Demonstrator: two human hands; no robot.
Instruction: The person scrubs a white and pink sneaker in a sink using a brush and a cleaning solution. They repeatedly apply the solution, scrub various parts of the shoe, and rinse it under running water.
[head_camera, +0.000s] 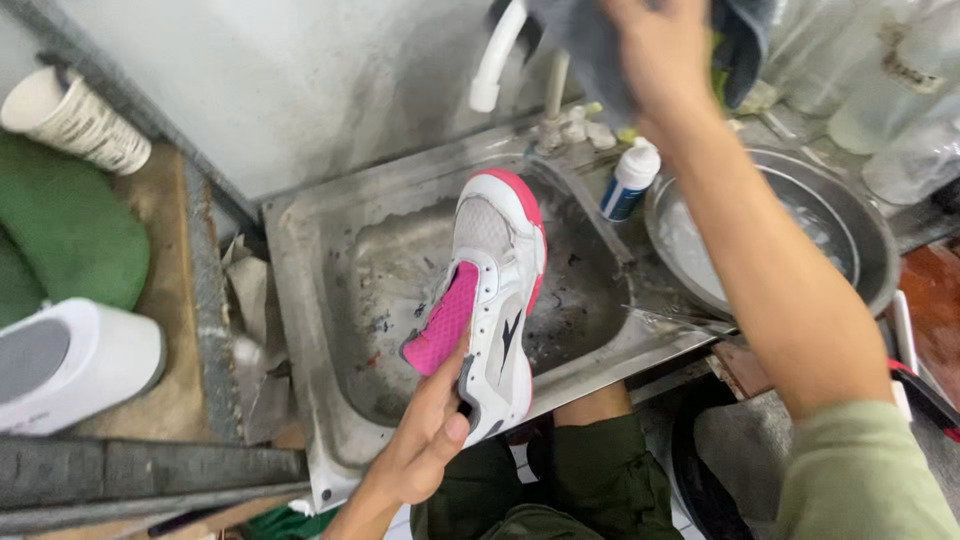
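Note:
My left hand (425, 440) grips the heel end of a white sports shoe (495, 300) with a pink tongue and pink sole edge, holding it over a worn metal sink (300, 290). My right hand (660, 50) is raised at the top of the view, closed on a grey-blue cloth (585, 35) next to a white tap spout (497, 55). The right forearm crosses over a metal basin (860, 240).
A small white bottle with a blue label (630, 180) stands at the sink's back rim. A second white shoe (70, 365) lies on the wooden ledge at left, beside a green lid (70, 230) and a paper cup (75, 120). Clear bottles (900, 90) stand at right.

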